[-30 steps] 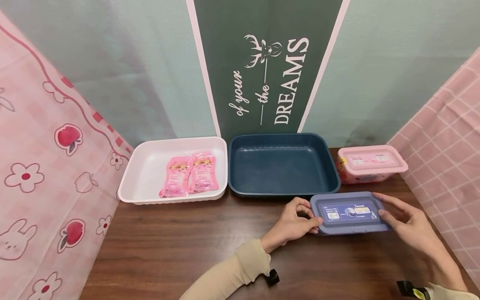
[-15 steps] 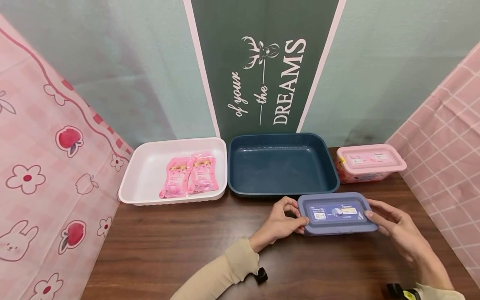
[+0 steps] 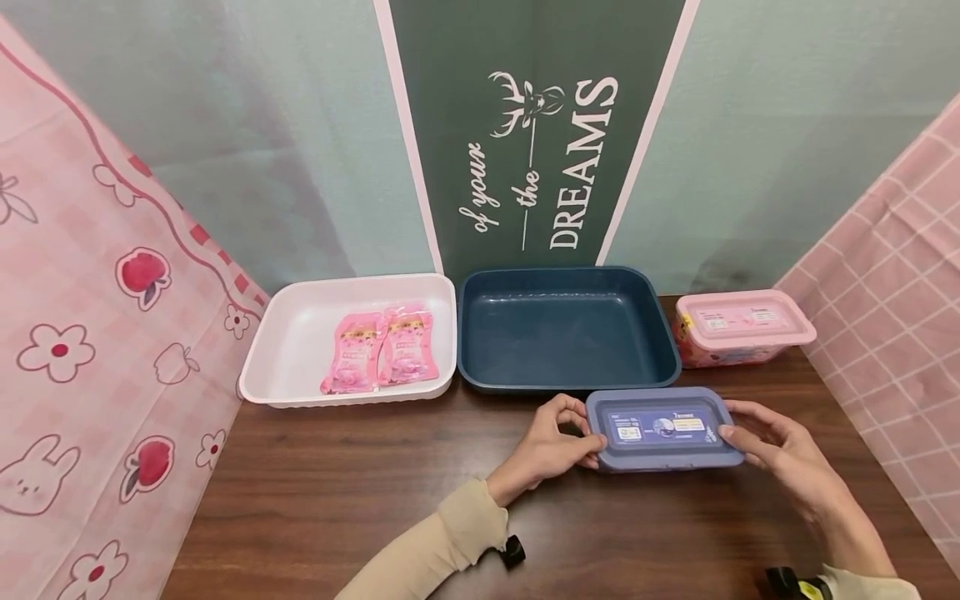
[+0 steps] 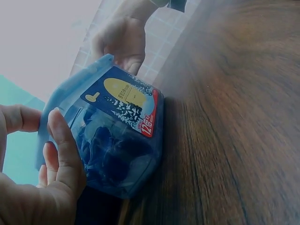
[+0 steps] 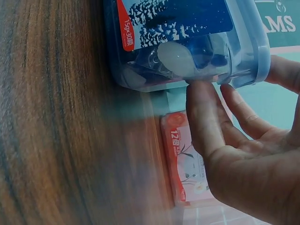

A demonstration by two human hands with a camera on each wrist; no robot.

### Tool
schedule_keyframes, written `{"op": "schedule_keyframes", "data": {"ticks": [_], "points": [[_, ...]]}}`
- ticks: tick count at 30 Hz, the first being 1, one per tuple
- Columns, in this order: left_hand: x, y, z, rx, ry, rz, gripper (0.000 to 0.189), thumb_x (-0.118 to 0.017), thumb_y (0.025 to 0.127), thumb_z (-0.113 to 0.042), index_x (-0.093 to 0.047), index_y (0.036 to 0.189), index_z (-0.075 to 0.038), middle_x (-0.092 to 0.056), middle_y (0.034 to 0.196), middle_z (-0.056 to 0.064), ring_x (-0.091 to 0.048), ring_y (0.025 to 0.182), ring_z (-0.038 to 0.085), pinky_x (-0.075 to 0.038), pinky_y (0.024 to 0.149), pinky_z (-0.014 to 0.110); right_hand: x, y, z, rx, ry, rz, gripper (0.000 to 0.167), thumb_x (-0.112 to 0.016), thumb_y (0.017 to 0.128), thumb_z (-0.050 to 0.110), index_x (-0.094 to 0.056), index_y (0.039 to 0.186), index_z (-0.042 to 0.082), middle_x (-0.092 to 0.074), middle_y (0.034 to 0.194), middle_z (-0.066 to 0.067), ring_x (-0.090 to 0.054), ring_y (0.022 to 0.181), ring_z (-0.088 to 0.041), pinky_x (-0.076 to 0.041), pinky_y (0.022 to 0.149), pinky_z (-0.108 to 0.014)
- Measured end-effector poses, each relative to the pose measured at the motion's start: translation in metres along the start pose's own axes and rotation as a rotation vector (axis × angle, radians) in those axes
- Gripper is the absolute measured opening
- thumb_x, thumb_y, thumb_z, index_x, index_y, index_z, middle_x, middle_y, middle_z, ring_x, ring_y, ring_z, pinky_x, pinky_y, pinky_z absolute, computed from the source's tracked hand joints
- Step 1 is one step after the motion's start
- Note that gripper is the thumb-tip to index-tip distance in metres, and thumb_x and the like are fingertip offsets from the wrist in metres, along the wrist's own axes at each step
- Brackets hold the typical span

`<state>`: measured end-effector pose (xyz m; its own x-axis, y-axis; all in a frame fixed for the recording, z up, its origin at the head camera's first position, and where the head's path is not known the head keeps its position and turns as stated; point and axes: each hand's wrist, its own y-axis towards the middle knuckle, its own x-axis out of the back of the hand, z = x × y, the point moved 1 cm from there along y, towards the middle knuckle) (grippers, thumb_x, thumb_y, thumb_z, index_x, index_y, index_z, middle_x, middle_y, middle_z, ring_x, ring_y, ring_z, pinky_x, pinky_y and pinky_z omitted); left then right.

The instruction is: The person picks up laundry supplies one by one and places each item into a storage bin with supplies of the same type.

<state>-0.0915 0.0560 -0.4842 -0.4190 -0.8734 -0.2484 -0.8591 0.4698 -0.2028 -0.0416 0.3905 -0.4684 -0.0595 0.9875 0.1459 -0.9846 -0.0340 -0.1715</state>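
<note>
A clear tub with a blue lid (image 3: 663,429), seemingly of laundry pods, stands on the table just in front of the dark blue tray (image 3: 570,342). My left hand (image 3: 551,442) grips its left end, thumb on the lid's rim and fingers behind the corner. At the other end, my right hand (image 3: 780,450) holds it with the thumb on the lid's edge. In the left wrist view, rounded blue shapes show through the tub's side (image 4: 112,154). A white pod (image 5: 174,58) shows through the wall in the right wrist view.
Left of the dark tray stands a white tray (image 3: 288,342) holding two pink pouches (image 3: 378,348). A similar tub with a pink lid (image 3: 742,325) is at the back right, beside the pink checked cloth wall (image 3: 892,333). Bare wooden table (image 3: 337,475) lies in front.
Both hands have shifted the blue-lidded tub to the left along the front of the dark tray, with their hold kept. Trays, pouches and pink-lidded tub stay where they were.
</note>
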Motion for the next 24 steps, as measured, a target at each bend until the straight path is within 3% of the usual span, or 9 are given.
{"op": "schedule_keyframes", "data": {"ticks": [4,9,15,24], "points": [[0.005,-0.002,-0.002,-0.018,0.008,-0.013,0.035,-0.078,0.086,0.011,-0.055,0.109,-0.003,-0.061,0.083,0.003,-0.067,0.054,0.016,-0.066,0.069,0.057,-0.004,0.003,0.003,0.022,-0.093,-0.023,0.041,-0.065,0.104,0.001,-0.070,0.130,0.032,-0.073,0.110,0.020,-0.068,0.090,0.002,-0.056,0.070,-0.020],[0.013,-0.005,-0.002,-0.039,0.008,-0.020,0.033,-0.077,0.086,0.011,-0.057,0.108,-0.002,-0.062,0.083,0.004,-0.067,0.054,0.016,-0.067,0.065,0.053,-0.013,0.005,0.006,0.084,-0.019,0.012,0.043,-0.064,0.102,-0.007,-0.071,0.130,0.025,-0.076,0.107,0.014,-0.070,0.090,0.001,-0.060,0.071,-0.018],[0.023,-0.011,-0.002,-0.037,0.011,-0.018,0.031,-0.076,0.086,0.009,-0.056,0.107,-0.002,-0.061,0.082,0.003,-0.067,0.054,0.014,-0.065,0.057,0.035,-0.027,0.006,0.006,0.161,-0.025,0.044,0.043,-0.064,0.101,-0.011,-0.069,0.132,0.018,-0.078,0.111,0.013,-0.072,0.095,0.002,-0.060,0.073,-0.017],[0.036,-0.019,-0.004,-0.027,-0.013,-0.013,0.031,-0.074,0.088,0.009,-0.055,0.109,-0.003,-0.061,0.083,0.003,-0.065,0.053,0.013,-0.062,0.056,0.028,-0.040,0.010,0.004,0.237,0.094,0.105,0.048,-0.059,0.098,-0.020,-0.068,0.134,0.010,-0.077,0.117,0.008,-0.072,0.107,0.001,-0.060,0.081,-0.015]]}}
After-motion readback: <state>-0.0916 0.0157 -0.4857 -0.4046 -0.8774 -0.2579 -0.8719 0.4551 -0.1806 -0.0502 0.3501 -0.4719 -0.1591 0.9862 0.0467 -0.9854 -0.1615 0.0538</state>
